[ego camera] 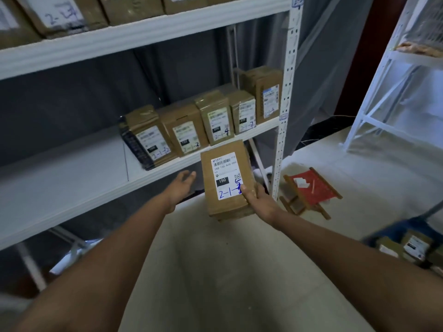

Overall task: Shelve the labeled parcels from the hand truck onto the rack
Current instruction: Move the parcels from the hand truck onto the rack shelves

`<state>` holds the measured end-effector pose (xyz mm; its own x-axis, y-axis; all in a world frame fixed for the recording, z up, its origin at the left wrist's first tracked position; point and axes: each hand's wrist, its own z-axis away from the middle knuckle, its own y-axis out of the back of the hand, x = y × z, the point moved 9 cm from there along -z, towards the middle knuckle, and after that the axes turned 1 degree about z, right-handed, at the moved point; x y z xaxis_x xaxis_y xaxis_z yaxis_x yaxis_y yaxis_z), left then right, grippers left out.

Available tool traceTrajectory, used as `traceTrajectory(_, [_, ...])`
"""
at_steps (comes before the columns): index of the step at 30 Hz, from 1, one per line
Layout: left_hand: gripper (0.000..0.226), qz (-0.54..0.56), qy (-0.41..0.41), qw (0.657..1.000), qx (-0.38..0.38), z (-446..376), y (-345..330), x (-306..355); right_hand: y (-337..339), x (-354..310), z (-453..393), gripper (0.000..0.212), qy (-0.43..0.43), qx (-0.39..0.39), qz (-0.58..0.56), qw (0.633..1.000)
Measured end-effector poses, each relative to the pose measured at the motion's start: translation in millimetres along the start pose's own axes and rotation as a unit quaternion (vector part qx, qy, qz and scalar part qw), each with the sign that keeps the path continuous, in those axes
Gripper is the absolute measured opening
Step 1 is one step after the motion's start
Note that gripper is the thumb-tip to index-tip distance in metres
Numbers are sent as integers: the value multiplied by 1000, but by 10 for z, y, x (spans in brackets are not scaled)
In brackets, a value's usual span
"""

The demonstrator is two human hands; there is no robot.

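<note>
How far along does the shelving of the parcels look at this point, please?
Done: five labeled parcels stand in a row on the middle shelf of the rack. In hand: the right hand grips another parcel in front of that shelf; the left hand is open beside it. Left: more parcels wait on the blue hand truck.
</note>
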<state>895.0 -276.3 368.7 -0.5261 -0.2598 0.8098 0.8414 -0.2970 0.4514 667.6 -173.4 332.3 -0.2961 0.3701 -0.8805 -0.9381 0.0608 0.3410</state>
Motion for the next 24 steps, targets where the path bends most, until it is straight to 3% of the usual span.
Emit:
traceTrajectory(13, [79,182,83,978,63,77,1391,-1032,-1626,-751,-162,74,60,-159,47,984])
traceTrajectory(24, [64,311,66,942,105,144,2060,-1089,-2229,-1389,-479,65,145,-262,69,952])
